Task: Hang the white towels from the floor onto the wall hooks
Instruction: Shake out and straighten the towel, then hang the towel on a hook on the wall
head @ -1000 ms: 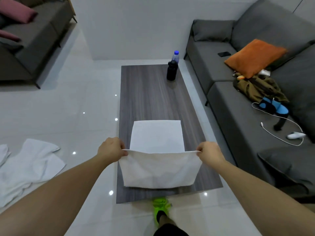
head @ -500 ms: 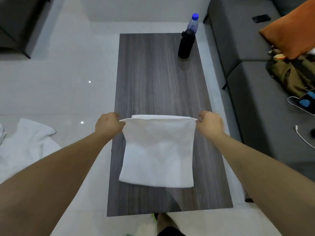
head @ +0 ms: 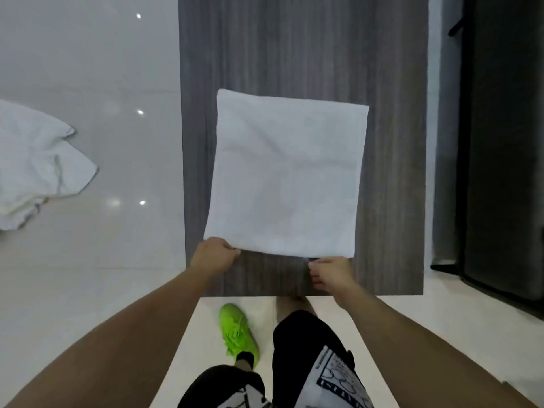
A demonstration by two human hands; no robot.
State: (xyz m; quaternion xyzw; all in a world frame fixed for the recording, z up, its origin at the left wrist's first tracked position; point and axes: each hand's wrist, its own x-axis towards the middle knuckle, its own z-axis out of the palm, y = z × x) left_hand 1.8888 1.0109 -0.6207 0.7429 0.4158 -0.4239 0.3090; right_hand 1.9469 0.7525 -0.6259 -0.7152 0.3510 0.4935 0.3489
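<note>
Dark wood-grain bench (head: 294, 48) on glossy pale tile floor (head: 88, 54). Dark grey sofa (head: 500, 142) right of bench. Neon green shoe (head: 238, 331) on floor near bench's near edge. Black printed shorts (head: 309, 363) at bottom.

Soft matt cloth towel (head: 285, 175), seemingly wood-grain matt table (head: 394, 83), glossy tiled floor (head: 88, 54)

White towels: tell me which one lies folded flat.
The towel on the table, a neat square by both hands; the towel on the floor lies crumpled.
</note>
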